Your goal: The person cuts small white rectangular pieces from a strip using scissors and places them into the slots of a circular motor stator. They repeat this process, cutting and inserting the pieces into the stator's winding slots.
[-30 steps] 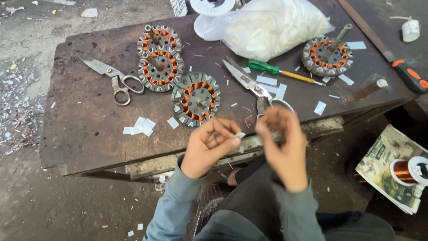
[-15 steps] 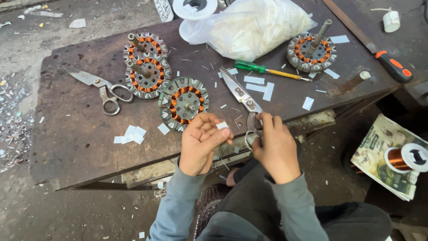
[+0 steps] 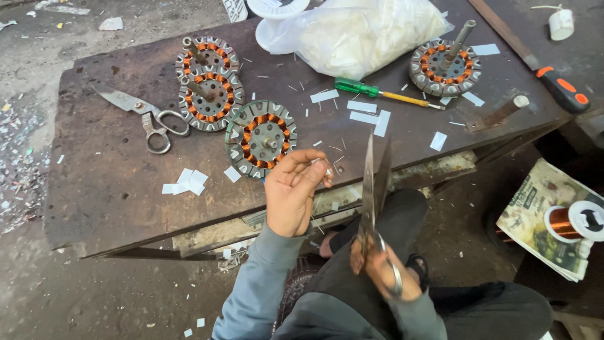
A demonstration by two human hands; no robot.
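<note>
Left hand: the left hand (image 3: 292, 192) was raised palm-up over the near edge of the surface (image 3: 94, 189), its fingers curled and pinched on a small white paper slip (image 3: 327, 169) at the fingertips.
Right hand: the right hand (image 3: 380, 274) sat low over the person's lap, closed through the handles of a pair of scissors (image 3: 372, 189) — the blades pointed up and away, parted only a little.
Paper slip: held just left of the scissor blades, close to them; whether it touched them could not be told.
Stator nearest the hands: a round wound stator (image 3: 261, 137) with copper-coloured coils lay flat on the surface, just beyond the left hand.
Other stators: a stacked pair (image 3: 206, 85) stood further left, and one more (image 3: 445, 66) with a shaft lay at the far right.
Second scissors: a spare pair (image 3: 145, 113) lay flat at the left, well apart from both hands.
Screwdriver: a green-handled screwdriver (image 3: 377, 93) lay between the stators, beside loose white paper strips (image 3: 365, 116).
Plastic bag: a clear bag (image 3: 365, 28) of white material rested at the far edge.
Floor items: a spool of copper wire (image 3: 576, 221) sat on newspaper at the right — off the surface.
</note>
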